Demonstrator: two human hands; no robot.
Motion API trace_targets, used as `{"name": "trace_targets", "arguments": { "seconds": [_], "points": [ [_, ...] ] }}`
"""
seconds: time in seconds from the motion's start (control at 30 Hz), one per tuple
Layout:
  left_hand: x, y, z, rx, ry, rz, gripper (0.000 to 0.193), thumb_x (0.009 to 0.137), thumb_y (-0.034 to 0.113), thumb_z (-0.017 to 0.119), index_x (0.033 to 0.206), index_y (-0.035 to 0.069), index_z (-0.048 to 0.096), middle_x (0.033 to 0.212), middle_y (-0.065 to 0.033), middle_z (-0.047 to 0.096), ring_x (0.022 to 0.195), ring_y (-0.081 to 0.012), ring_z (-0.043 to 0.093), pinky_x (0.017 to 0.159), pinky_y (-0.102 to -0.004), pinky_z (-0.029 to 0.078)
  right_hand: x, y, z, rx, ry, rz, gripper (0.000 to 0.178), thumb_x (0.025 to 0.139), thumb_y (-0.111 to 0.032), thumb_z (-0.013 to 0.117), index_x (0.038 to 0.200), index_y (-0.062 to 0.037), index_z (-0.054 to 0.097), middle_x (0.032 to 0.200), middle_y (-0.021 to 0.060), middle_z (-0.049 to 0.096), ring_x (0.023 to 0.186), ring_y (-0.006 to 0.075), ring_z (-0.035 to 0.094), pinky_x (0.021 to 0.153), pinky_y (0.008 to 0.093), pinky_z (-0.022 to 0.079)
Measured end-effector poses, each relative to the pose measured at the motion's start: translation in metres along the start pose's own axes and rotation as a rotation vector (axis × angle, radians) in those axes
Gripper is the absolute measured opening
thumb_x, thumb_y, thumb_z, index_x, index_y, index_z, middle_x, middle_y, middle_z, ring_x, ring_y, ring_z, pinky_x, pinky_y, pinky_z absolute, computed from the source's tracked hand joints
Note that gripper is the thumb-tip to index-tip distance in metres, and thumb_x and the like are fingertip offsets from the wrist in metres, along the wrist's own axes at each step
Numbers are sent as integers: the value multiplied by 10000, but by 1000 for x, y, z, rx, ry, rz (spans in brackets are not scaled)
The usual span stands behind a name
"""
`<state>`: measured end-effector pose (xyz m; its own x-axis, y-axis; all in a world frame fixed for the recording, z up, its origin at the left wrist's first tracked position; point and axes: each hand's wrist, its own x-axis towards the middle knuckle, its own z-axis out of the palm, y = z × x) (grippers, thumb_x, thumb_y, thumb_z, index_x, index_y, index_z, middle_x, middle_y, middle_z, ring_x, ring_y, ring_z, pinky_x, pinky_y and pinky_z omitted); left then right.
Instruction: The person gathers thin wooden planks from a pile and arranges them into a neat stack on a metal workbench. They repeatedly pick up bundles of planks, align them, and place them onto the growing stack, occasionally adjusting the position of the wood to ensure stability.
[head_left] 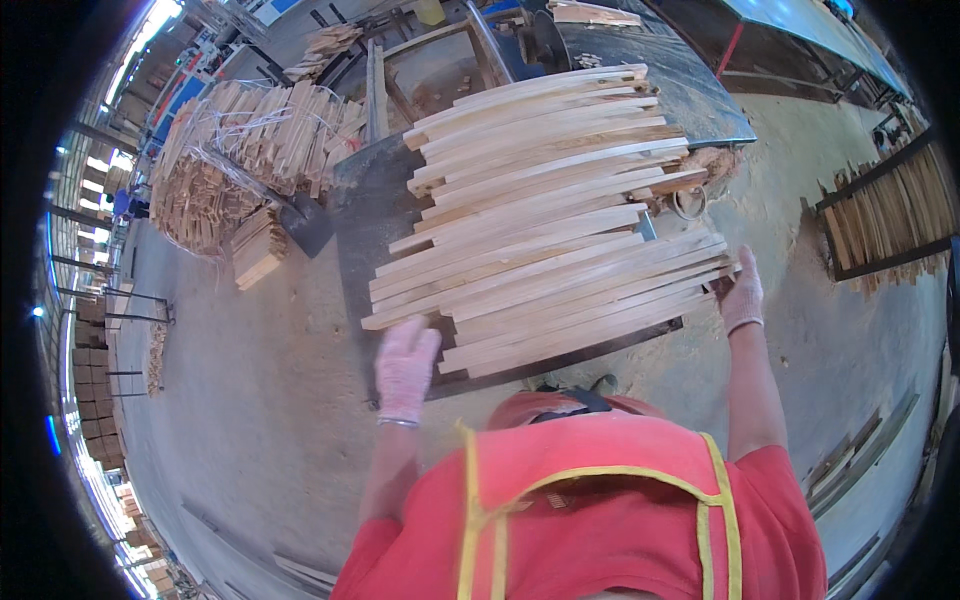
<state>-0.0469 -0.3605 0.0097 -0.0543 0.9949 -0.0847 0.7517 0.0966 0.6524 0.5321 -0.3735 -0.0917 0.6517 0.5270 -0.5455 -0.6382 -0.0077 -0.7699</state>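
Pale wooden slats (560,200) lie side by side in a wide layer across a dark metal table (360,210) in front of me, their ends uneven. My right hand (742,290), in a pinkish knit glove, grips the right ends of several of the nearest slats (590,315), with some fingers hidden beneath or behind them. At the left, my gloved left hand (407,365) is by the slat ends near the table's front left corner. Its fingers point away from me, extended and slightly blurred, with nothing visible in them; whether they touch the wood is unclear.
A large strapped bundle of sticks (250,150) stands at the far left, with a shovel (305,222) leaning by it. A wooden frame (430,60) is behind the table. At the right, a metal rack (885,215) holds more slats. Boards (860,455) lie on the floor at lower right.
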Motion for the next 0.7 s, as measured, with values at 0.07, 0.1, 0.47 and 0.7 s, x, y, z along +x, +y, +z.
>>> {"name": "trace_targets", "arguments": {
  "seconds": [0.07,0.1,0.47,0.7],
  "points": [
    [26,-25,-37,265,335,39,500,953,256,722,1391,32,633,1408,-203,625,1317,-317,585,1143,-388,436,-19,-3,-10,-4,217,-106,446,955,-449,715,1215,-104,607,1048,39,658,955,217,656,837,365,560],
    [43,-50,-45,60,416,-46,521,983,256,691,1435,15,595,1457,-194,595,1356,-300,553,1168,-378,406,-28,5,-24,-40,154,-95,491,955,-435,726,1273,-92,575,1108,52,631,1005,222,637,873,359,550],
    [81,-30,20,-754,13,-128,684,1087,271,537,1626,-53,269,1686,-165,324,1522,-242,350,1260,-358,249,-245,79,61,-1502,-761,-1117,748,672,-317,806,1360,-121,588,1365,144,579,1327,391,512,1160,588,379],
    [78,35,63,-662,-80,-80,824,1053,242,603,1653,-54,122,1737,-185,184,1598,-239,186,1290,-356,158,-210,89,79,-1470,-836,-1226,864,635,-443,875,1391,-154,573,1460,100,531,1414,371,452,1216,581,306]
  ]
}}
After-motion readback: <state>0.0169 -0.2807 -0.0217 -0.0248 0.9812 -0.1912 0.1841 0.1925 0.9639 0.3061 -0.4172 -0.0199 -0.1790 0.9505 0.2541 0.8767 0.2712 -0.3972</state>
